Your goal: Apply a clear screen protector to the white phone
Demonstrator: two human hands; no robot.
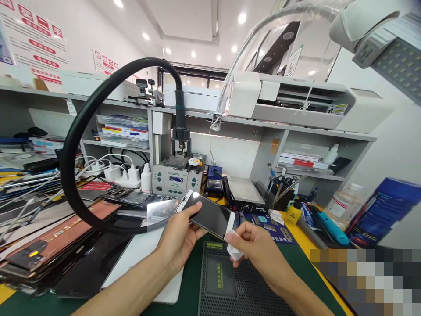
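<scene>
A white-fronted smartphone [212,216] with a dark screen is tilted above the bench, gripped by my left hand [179,235] with the thumb over its near edge. My right hand [255,245] pinches a crumpled white tissue [235,251] against the phone's lower right end. Beneath both hands lies a black perforated mat [253,281] on a green surface. A silver laptop-like slab [158,272] rests under my left forearm, which covers part of it.
A thick black hose [67,158] loops at the left from a hot-air station [177,177]. Stacked devices [59,237] lie further left. A hot plate [245,191], a yellow bottle [292,213] and a clear bottle [345,206] stand at the right. A lamp [388,48] hangs overhead.
</scene>
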